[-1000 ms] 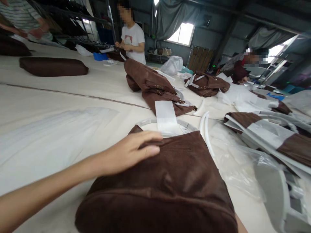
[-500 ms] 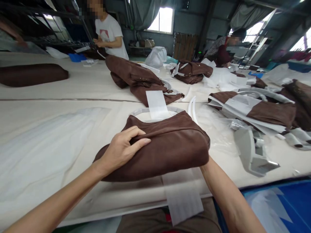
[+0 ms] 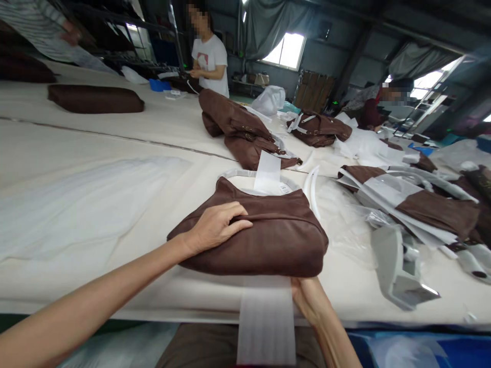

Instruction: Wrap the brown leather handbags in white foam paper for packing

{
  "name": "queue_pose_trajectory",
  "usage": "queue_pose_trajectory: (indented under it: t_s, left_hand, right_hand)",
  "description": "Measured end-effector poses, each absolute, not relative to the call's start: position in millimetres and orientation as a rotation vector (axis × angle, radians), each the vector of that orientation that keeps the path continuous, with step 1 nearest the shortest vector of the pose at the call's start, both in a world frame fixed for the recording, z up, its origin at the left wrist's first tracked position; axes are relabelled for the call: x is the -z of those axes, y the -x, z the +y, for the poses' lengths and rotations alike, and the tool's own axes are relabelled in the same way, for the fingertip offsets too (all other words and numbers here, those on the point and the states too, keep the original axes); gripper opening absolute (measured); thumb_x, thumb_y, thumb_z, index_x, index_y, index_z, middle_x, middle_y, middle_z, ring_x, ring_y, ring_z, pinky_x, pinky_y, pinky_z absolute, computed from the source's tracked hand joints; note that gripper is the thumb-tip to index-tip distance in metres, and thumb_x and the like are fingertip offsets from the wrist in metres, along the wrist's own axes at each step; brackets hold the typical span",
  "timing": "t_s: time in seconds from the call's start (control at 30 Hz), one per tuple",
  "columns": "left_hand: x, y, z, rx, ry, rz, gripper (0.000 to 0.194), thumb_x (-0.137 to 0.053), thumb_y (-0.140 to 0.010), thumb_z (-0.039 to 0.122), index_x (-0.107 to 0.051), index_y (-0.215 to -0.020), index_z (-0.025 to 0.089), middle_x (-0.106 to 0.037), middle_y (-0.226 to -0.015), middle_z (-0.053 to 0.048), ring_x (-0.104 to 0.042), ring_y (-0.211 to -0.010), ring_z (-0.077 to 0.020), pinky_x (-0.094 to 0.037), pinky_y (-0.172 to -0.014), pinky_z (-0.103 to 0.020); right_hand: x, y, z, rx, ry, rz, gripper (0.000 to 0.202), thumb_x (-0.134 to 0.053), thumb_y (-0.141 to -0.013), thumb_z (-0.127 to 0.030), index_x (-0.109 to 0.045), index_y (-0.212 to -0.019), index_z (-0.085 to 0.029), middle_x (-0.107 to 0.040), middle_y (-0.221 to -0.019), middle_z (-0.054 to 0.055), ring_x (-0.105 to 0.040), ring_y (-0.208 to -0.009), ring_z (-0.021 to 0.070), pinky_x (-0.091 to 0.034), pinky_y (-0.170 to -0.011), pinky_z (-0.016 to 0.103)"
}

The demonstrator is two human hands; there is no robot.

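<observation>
A dark brown leather handbag [image 3: 280,245] lies on the cloth-covered table in front of me, its wrapped handle [image 3: 235,174] on the far side. My left hand [image 3: 218,225] grips the top of the bag, thumb and fingers around a fold of leather. Below the bag's near right edge is my right hand [image 3: 307,294], its fingers hidden under the bag. A strip of thin white foam sheet [image 3: 266,322] comes out from beneath the bag and hangs over the table edge beside that hand. Another white piece [image 3: 267,173] lies across the handle.
To the right stand a grey tape dispenser [image 3: 399,271] and a brown bag with white packing [image 3: 433,209]. More brown bags [image 3: 245,130] lie beyond. A clear plastic sheet [image 3: 76,204] spreads at left. Co-workers, one in a white T-shirt [image 3: 210,59], are across the table.
The bag has tilted less and settled nearer the table. My right hand has moved left and towards me under its near edge. The foam strip hangs straighter. The view has shifted left.
</observation>
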State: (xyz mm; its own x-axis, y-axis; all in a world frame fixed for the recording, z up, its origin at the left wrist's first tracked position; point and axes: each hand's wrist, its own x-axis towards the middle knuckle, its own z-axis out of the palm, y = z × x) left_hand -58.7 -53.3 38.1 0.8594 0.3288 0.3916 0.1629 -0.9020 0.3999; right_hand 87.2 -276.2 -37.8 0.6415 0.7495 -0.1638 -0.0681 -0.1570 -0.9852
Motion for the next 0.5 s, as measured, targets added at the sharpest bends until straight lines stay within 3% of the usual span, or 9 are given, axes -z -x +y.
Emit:
queue_pose_trajectory:
  t_s: [0.13, 0.23, 0.3, 0.4, 0.5]
  left_hand:
    - [-28.2, 83.4, -64.5, -0.531, -2.784, 0.363, 0.03, -0.053, -0.097, 0.046, -0.063, -0.107, 0.02, -0.066, -0.097, -0.004, -0.061, -0.09, -0.0194, -0.044, -0.081, -0.029]
    - [-32.3, 113.2, -73.6, -0.466, -2.905, 0.43, 0.073, -0.071, -0.082, 0.057, -0.045, -0.14, 0.021, -0.062, -0.118, -0.009, -0.058, -0.105, -0.0254, -0.042, -0.09, -0.034]
    - [-32.5, 129.6, -77.1, -0.414, -2.957, 0.486, 0.1, -0.08, -0.072, 0.056, -0.028, -0.151, 0.023, -0.057, -0.127, -0.011, -0.055, -0.111, -0.0276, -0.041, -0.094, -0.035]
    - [-30.1, 133.6, -75.0, -0.359, -3.042, 0.543, 0.106, -0.083, -0.071, 0.048, -0.02, -0.154, 0.027, -0.056, -0.12, -0.009, -0.056, -0.103, -0.0267, -0.042, -0.088, -0.035]
    - [-33.5, 115.6, -66.4, -0.388, -3.111, 0.578, 0.101, -0.08, -0.075, 0.044, -0.021, -0.154, 0.024, -0.056, -0.113, -0.009, -0.056, -0.099, -0.0273, -0.041, -0.084, -0.036]
  right_hand:
    - [53.1, -125.9, -338.6, -1.005, 1.66, -0.433, 0.047, -0.075, -0.072, -0.048, -0.068, -0.105, -0.016, -0.075, -0.097, 0.01, -0.072, -0.094, 0.0295, -0.059, -0.086, 0.041]
    - [49.8, -148.4, -372.9, -0.525, 2.036, -0.682, 0.057, -0.068, -0.077, -0.057, -0.065, -0.118, -0.018, -0.071, -0.116, 0.015, -0.067, -0.107, 0.0344, -0.056, -0.092, 0.049]
    - [41.1, -148.4, -370.3, -0.104, 2.129, -1.015, 0.068, -0.066, -0.08, -0.055, -0.053, -0.138, -0.021, -0.055, -0.141, 0.017, -0.052, -0.129, 0.0395, -0.047, -0.102, 0.059]
    - [26.2, -137.7, -331.4, 0.244, 2.087, -1.573, 0.085, -0.07, -0.08, -0.045, -0.031, -0.153, -0.024, -0.034, -0.156, 0.018, -0.032, -0.142, 0.044, -0.034, -0.107, 0.068]
    - [14.4, -139.4, -285.4, 0.292, 2.094, -1.773, 0.099, -0.076, -0.075, -0.033, -0.02, -0.156, -0.024, -0.043, -0.146, 0.021, -0.046, -0.131, 0.0425, -0.042, -0.101, 0.062]
